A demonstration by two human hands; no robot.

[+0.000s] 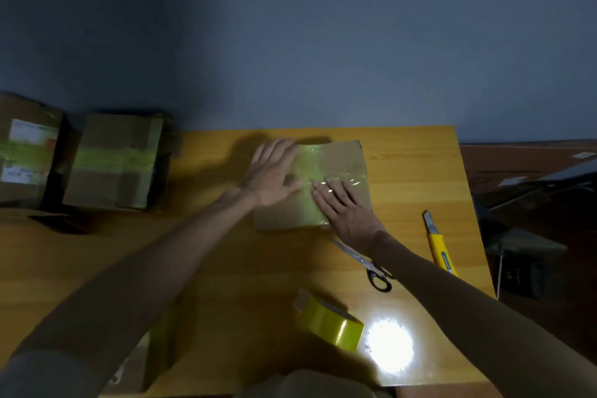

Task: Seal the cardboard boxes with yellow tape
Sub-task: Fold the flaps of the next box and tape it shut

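Yellow tape strip [311,184] lies under both flat palms on the cardboard box [344,165]; left hand [271,174] and right hand [345,207] press with straight, released fingers. Best rubbed outward from the fingertips, chasing bubbles toward the box edges.

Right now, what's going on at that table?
A person presses the left hand and the right hand, both flat, onto a strip of yellow tape running across a flat brown cardboard box on the wooden table. The yellow tape roll, black-handled scissors and yellow utility knife lie untouched nearby. Two taped cardboard boxes sit at the left.
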